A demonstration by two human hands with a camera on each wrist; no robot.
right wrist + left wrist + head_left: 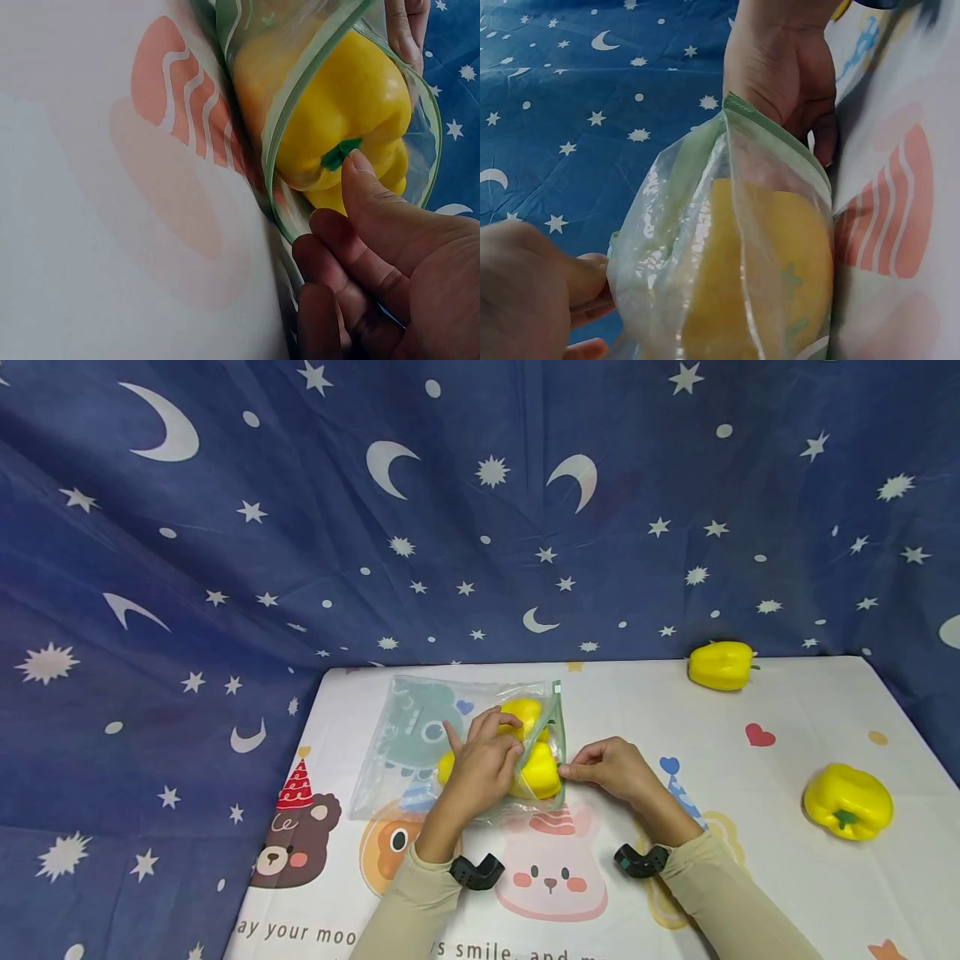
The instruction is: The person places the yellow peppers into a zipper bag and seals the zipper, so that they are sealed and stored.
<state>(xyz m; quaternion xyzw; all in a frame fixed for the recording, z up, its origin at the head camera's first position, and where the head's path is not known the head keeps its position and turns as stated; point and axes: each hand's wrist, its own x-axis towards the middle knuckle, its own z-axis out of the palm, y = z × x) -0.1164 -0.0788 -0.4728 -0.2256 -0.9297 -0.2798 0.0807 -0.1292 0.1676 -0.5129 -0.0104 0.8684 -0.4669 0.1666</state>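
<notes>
Clear zip bag [414, 735] lies on tablecloth [622, 702], yellow peppers [542, 772] inside; film probably light, limp, slippery, best pinched at green rim [309, 66]. Peppers likely firm; grasp by body, not stem [337, 154]. Left hand [483, 768] pinches bag's edge; right hand [615, 768], thumb and fingers slightly apart, at its mouth. Two loose peppers [720, 666] [849, 802] further right.

Quick tag: person, two arms showing. Left sleeve [412, 902] and right sleeve [735, 897]: long, plain beige, close-fitting, lightly creased, hems at the wrists. Left grip [483, 762] and right grip [617, 768] bare. Left wrist camera [477, 872]: black, chunky, curved casing. Right wrist camera [641, 862]: same black curved build, tiny greenish patch, details too small.
</notes>
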